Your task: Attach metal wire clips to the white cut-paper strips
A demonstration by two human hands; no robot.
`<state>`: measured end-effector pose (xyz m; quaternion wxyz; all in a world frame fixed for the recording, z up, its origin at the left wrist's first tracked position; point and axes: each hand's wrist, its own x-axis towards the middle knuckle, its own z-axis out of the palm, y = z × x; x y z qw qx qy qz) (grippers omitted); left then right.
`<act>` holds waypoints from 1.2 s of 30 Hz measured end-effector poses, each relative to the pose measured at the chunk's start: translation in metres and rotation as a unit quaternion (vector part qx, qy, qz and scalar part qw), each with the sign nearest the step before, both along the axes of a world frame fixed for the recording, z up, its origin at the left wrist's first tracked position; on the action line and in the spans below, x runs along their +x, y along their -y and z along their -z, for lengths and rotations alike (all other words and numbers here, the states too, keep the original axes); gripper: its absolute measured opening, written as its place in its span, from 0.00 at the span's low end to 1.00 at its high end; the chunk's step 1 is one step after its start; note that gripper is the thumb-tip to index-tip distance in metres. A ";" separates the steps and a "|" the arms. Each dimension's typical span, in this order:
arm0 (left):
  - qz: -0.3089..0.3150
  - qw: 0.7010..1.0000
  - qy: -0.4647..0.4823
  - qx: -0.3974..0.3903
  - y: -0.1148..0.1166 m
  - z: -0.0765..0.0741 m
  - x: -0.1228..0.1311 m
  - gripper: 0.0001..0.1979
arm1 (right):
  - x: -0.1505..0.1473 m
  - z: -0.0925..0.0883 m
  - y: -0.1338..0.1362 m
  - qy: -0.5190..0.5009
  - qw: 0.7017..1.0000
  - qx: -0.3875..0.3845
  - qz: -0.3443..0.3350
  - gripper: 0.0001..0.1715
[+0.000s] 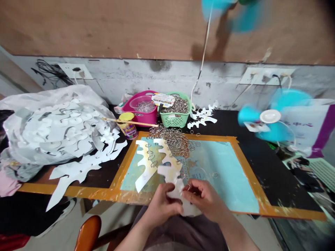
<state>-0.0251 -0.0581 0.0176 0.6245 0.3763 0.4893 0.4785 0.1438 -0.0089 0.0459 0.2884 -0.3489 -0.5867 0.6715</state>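
Near the front edge of the light blue mat (235, 174), my left hand (166, 204) is closed on a white cut-out piece (171, 177) with a notched edge. My right hand (202, 197) pinches a small metal ring (187, 188) at that piece's right edge. Two more notched white pieces lie beyond my hands, one on the left (143, 167) and one in the middle (167, 153), with rings along their right edges. A pile of metal rings (178, 139) spreads at the back of the mat.
Behind the mat stand a pink basket (143, 118) and a green basket (175, 120) of metal parts, beside a yellow-lidded tub (130, 130). A plastic bag (60, 129) of white cut-outs fills the left. A blue fan (270, 116) is at the right.
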 end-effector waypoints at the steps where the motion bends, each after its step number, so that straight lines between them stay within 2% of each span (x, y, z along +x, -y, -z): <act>1: -0.005 1.000 -0.023 0.006 0.001 0.002 -0.001 0.27 | 0.000 0.002 0.004 0.000 1.000 -0.007 -0.009 0.17; 3: 0.005 0.998 -0.056 0.021 0.000 0.005 -0.001 0.27 | 0.001 0.005 0.010 0.000 1.000 -0.023 -0.012 0.18; 6: 0.075 0.997 -0.015 0.029 -0.001 0.006 0.003 0.27 | 0.016 0.004 0.009 0.038 0.999 -0.007 0.035 0.19; 8: 0.141 0.988 -0.039 0.048 0.000 0.005 0.003 0.28 | 0.040 -0.002 -0.007 0.101 0.987 0.072 0.106 0.20; 9: 0.153 0.982 -0.091 0.064 0.000 0.003 0.002 0.26 | 0.056 -0.006 -0.020 0.140 0.969 0.124 0.159 0.23; 10: 0.135 0.973 -0.166 0.085 0.001 0.002 0.000 0.21 | 0.072 -0.010 -0.035 0.176 0.946 0.184 0.202 0.27; 12: 0.030 0.935 -0.328 0.131 0.000 0.000 -0.005 0.13 | 0.105 -0.015 -0.071 0.253 0.886 0.284 0.266 0.34; 14: -0.066 0.870 -0.462 0.160 -0.005 -0.001 -0.010 0.11 | 0.129 -0.015 -0.104 0.362 0.846 0.318 0.227 0.37; 15: -0.088 0.836 -0.516 0.164 -0.009 0.000 -0.012 0.10 | 0.135 -0.014 -0.116 0.426 0.823 0.320 0.196 0.37; 17: -0.085 0.782 -0.597 0.158 -0.021 0.000 -0.012 0.11 | 0.133 -0.008 -0.129 0.506 0.758 0.360 0.200 0.34; 18: -0.072 0.763 -0.624 0.151 -0.028 0.001 -0.011 0.12 | 0.125 -0.005 -0.129 0.513 0.745 0.376 0.203 0.32; 19: -0.056 0.754 -0.638 0.146 -0.036 0.001 -0.010 0.11 | 0.113 -0.003 -0.125 0.496 0.753 0.385 0.197 0.29; 20: -0.041 0.756 -0.639 0.138 -0.043 0.001 -0.009 0.09 | 0.099 0.000 -0.116 0.463 0.784 0.373 0.177 0.25; 22: -0.026 0.790 -0.602 0.116 -0.053 0.000 -0.007 0.04 | 0.067 0.003 -0.093 0.374 0.862 0.313 0.138 0.19; 24: -0.025 0.860 -0.501 0.093 -0.056 -0.002 -0.006 0.04 | 0.035 0.008 -0.065 0.296 0.913 0.260 0.109 0.18; 26: -0.033 0.935 -0.343 0.080 -0.051 -0.003 -0.006 0.08 | 0.010 0.015 -0.041 0.213 0.951 0.200 0.099 0.22; 27: -0.032 0.963 -0.259 0.072 -0.046 -0.004 -0.005 0.10 | 0.000 0.019 -0.030 0.158 0.969 0.160 0.101 0.25; 29: -0.026 0.991 -0.121 0.041 -0.033 -0.004 -0.003 0.14 | -0.015 0.029 -0.014 0.055 0.985 0.091 0.139 0.29; 31: -0.032 0.999 -0.032 -0.013 -0.023 -0.003 0.001 0.21 | -0.022 0.037 -0.002 0.006 0.979 0.067 0.192 0.29; 33: -0.058 0.996 0.030 -0.054 -0.019 0.000 0.005 0.24 | -0.025 0.043 0.007 -0.011 0.973 0.070 0.221 0.27; 36: -0.121 0.987 0.065 -0.078 -0.023 0.007 0.008 0.23 | -0.024 0.050 0.014 -0.019 0.977 0.069 0.201 0.26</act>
